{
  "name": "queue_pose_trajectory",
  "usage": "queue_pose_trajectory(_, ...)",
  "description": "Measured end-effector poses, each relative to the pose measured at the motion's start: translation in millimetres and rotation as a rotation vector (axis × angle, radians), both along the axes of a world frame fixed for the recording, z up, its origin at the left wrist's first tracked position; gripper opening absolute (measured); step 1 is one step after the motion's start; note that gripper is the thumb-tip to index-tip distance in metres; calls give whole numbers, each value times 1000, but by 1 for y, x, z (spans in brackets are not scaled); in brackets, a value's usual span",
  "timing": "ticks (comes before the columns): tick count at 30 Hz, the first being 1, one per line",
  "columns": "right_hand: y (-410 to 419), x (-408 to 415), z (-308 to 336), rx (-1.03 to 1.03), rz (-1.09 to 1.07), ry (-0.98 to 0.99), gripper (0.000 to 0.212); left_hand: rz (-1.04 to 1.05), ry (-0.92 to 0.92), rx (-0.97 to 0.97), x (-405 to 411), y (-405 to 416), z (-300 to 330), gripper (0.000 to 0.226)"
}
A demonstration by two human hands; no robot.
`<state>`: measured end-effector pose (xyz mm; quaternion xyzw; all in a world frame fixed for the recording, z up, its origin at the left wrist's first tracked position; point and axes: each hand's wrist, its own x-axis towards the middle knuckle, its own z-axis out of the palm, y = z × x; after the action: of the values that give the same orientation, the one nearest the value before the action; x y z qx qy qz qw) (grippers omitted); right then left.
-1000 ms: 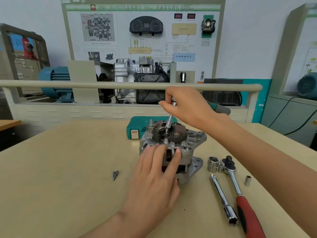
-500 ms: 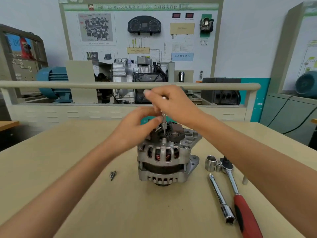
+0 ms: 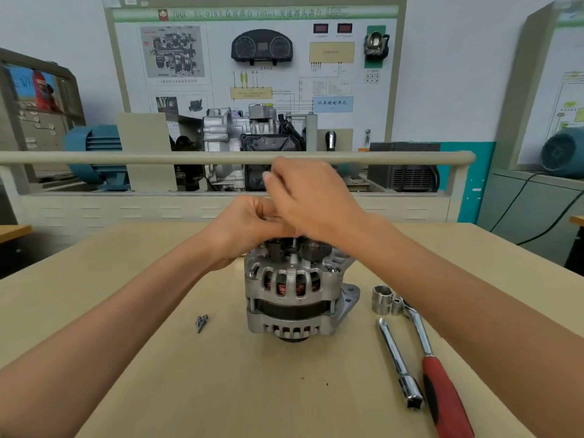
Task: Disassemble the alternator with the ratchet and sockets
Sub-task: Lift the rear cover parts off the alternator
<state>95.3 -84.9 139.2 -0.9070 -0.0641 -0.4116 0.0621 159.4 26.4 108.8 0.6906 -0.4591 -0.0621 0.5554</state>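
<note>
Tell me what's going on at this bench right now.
A person is taking apart an alternator standing on the table. Both hands, left hand and right hand, work a thin driver shaft at its top. The red-handled ratchet, extension bar, large socket and removed screws lie alongside.

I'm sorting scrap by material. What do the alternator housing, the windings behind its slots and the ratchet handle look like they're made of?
Ribbed silver-grey alternator housing: probably cast aluminium, going by its matt, slightly grainy surface. Reddish-orange windings behind the slots: probably enamelled copper, from the colour and sheen. Red handle of the ratchet: plastic or rubber, dull; its bright shank looks like chrome-plated steel.
</note>
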Motion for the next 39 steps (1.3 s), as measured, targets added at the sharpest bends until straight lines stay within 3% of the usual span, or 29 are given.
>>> queue_pose_trajectory(2,10,3,-7,-197,-406,-67,40,179,-81,-59,-1,-7,-6,36)
queue_pose_trajectory(4,15,2,-9,-203,-526,-106,45,270,-154,-53,-7,-12,-7,31)
queue_pose_trajectory(9,7,-3,2,-87,-16,-74,24,71,-94,43,-8,0,0,15)
queue_pose_trajectory(14,1,-7,8,172,313,67,31,-45,-67,96,-5,8,5,13)
queue_pose_trajectory(16,5,-7,6,-39,121,23,27,77,-94,40,-7,3,6,15)
queue_pose_trajectory(18,13,0,1,-281,-267,-85,28,271,-199,35,-7,-5,4,30)
queue_pose_trajectory(21,21,1,0,-359,-464,-106,26,327,-261,89,-10,-11,3,37)
queue_pose_trajectory(24,10,0,6,-215,-196,-49,29,110,-146,93,-9,0,5,19)
queue_pose_trajectory(28,3,-7,12,368,381,150,35,-32,-71,130,-3,11,8,15)
queue_pose_trajectory(29,4,-7,11,381,405,138,37,-8,-63,111,-3,11,8,14)
queue_pose_trajectory(31,10,-3,7,53,179,61,30,110,-96,72,-5,9,8,7)
queue_pose_trajectory(33,22,4,-3,-304,-220,-93,18,262,-154,33,-8,4,6,28)
queue_pose_trajectory(35,32,4,-7,-341,-446,-153,30,280,-187,11,-10,1,3,34)
queue_pose_trajectory(39,21,3,0,-222,-281,-184,35,86,-119,29,-13,5,3,29)
